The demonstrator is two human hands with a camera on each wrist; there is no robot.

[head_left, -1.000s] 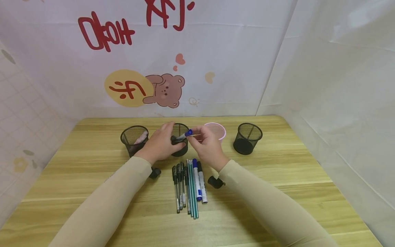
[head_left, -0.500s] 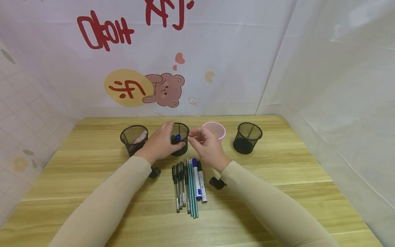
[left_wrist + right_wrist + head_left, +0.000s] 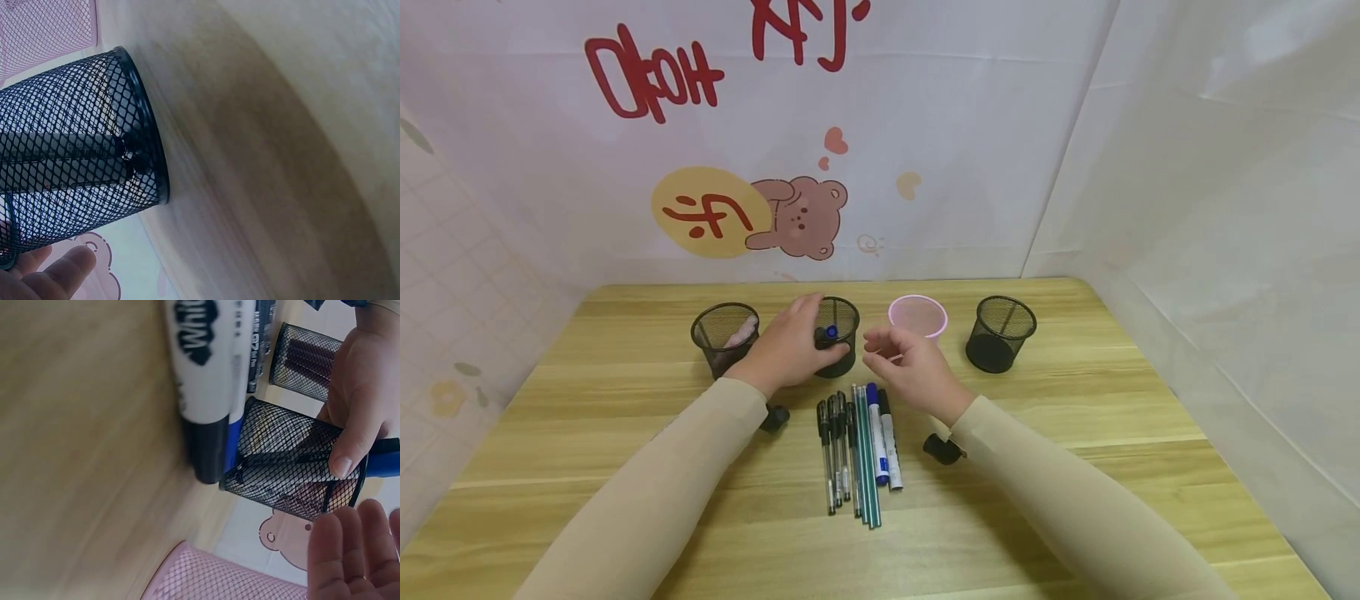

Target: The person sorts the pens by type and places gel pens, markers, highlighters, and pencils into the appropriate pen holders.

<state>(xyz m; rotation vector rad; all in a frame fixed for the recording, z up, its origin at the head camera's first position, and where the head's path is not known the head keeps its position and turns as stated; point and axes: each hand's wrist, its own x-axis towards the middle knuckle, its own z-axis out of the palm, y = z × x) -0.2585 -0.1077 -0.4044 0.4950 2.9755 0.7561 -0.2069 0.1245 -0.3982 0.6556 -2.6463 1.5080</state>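
The left hand gripped a round black wire-mesh cup; the right hand, loosely relaxed, hovered near it

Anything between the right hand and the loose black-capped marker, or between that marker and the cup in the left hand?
Nothing visible between the right hand and the loose black-capped marker. Towards the cup, the thumb of the left hand lies across its near side, and two markers inside take up part of the mouth.

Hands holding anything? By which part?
Left hand holds a black mesh cup by its side, near the rim; right hand holds nothing.
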